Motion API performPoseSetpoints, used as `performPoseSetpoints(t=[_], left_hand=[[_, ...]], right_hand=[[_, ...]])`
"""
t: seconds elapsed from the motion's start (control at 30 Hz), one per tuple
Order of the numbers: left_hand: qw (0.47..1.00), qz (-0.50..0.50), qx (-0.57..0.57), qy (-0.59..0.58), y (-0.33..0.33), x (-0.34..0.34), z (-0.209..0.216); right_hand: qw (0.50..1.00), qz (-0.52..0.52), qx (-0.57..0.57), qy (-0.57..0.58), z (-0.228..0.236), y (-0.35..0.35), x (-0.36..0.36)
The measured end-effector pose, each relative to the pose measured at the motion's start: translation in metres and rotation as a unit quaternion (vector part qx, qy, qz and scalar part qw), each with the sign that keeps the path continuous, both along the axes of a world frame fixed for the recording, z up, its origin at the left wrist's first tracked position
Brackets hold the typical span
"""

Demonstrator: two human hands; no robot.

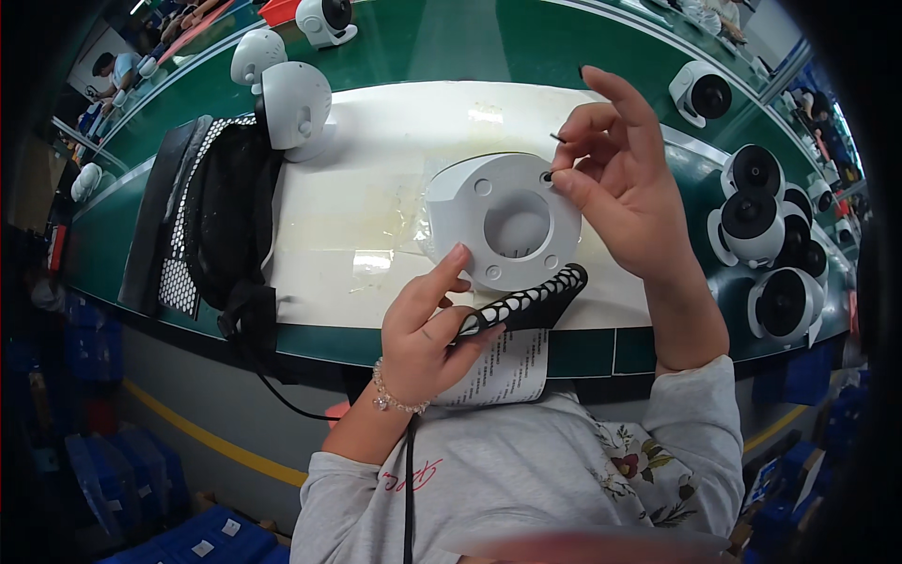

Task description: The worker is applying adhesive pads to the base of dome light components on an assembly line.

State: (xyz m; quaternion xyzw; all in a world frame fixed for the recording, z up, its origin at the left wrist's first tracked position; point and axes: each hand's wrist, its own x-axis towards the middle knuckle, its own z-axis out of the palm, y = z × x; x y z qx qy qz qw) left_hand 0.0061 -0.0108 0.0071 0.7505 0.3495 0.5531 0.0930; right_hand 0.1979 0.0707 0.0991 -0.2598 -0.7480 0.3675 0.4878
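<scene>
A white device base (pixel 454 193), with a round central opening and small round recesses around its rim, lies tilted on the white work mat. My left hand (pixel 425 324) is closed on a black sheet strip (pixel 526 299) with rows of white round spots, and one fingertip touches the base's lower left edge. At the base's upper right recess, my right hand (pixel 622 179) pinches a small dark round pad (pixel 547 177) between thumb and finger. Another thin dark piece (pixel 558 139) sits at a fingertip of that hand; a dark bit also shows at the raised index fingertip.
White cameras with black fronts (pixel 754 221) cluster at the right; another (pixel 707 94) stands farther back. White units (pixel 296 108) stand at the back left. Black sheets and a black pouch-like item (pixel 235 202) lie left of the mat (pixel 348 141). A printed paper (pixel 507 371) hangs over the front edge.
</scene>
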Motion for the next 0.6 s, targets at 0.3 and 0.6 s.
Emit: performPoseSetpoints(t=[0.3,0.6], left_hand=[[1.0,-0.006,-0.022,-0.01,0.004,0.0,-0.004],[1.0,-0.006,-0.026,0.011,0.004,0.001,-0.008]], right_hand=[[0.994,-0.046,0.031,-0.093,0.005,-0.004,0.0],[0.948,-0.065,0.279,-0.138,0.004,-0.005,-0.009]])
